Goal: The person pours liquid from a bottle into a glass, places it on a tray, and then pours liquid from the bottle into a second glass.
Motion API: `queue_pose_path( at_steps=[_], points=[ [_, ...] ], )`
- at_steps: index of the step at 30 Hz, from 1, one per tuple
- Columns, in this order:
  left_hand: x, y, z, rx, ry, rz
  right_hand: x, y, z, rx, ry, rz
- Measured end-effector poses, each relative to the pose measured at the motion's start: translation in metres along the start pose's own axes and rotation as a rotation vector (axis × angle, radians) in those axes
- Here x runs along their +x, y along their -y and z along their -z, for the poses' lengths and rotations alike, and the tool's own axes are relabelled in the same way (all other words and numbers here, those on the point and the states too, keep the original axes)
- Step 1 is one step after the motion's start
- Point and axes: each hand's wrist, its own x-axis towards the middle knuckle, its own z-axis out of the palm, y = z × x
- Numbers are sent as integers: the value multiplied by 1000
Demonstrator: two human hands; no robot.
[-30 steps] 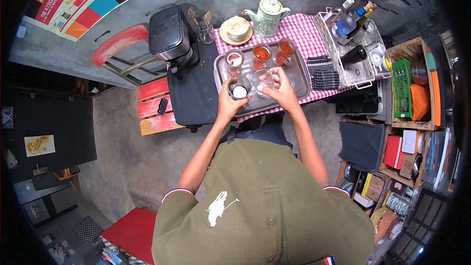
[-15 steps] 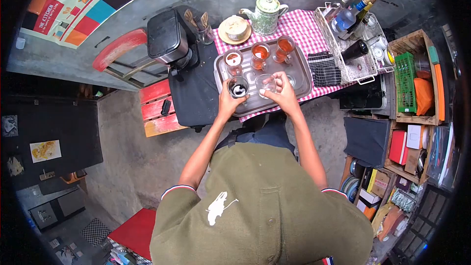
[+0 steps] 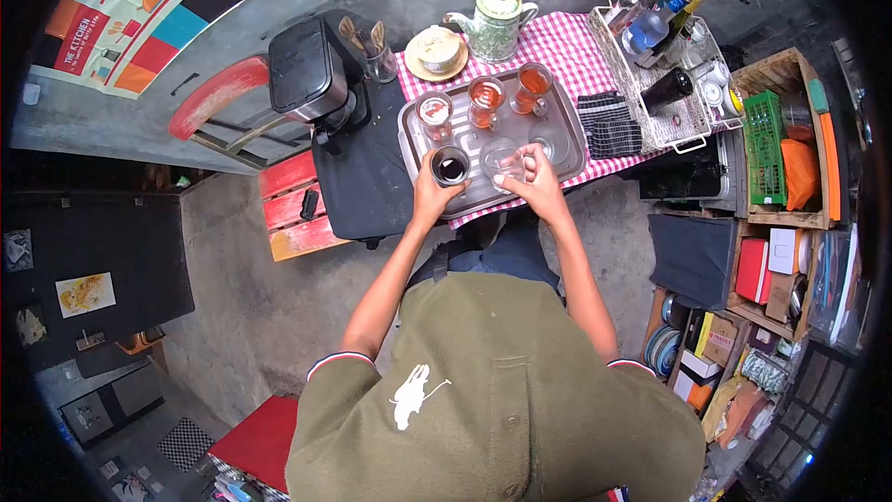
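My left hand (image 3: 433, 193) is wrapped round a glass of dark liquid (image 3: 451, 165) at the near left of the grey serving tray (image 3: 578, 164). With fingers and thumb, my right hand (image 3: 537, 180) grips an empty glass mug (image 3: 502, 159) beside it. Just past those right fingers stands another clear glass (image 3: 550, 141). Along the tray's far side are several glass mugs of reddish-amber drink: one at the left (image 3: 434, 114), one in the middle (image 3: 486, 102) and one at the right (image 3: 533, 89).
Behind the tray stand a green patterned teapot (image 3: 502, 26) and a lidded cup on a saucer (image 3: 437, 52). A black coffee machine (image 3: 311, 70) is at the left. A dark checked cloth (image 3: 609, 125) and a white wire basket of bottles (image 3: 671, 126) lie to the right.
The whole view has shifted slightly. Both hands keep their grips on the dark-drink glass and the empty mug, and the bright reflection in the dark drink has shrunk.
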Motion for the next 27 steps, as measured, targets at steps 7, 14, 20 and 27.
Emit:
queue_pose_path(
  at_steps=[7, 14, 20, 27],
  points=[
    [1, -2, -1, -22, -11, -47, -2, -2, 6, 29, 13, -81],
    [1, 6, -2, -67, 24, -33, -5, -4, 12, 71, 3, -85],
    [3, 7, -1, -85, 45, -29, -4, -3, 15, 76, -1, -83],
    [2, 2, 2, -80, 77, 0, -10, -3, 17, 69, -13, -98]
  ],
)
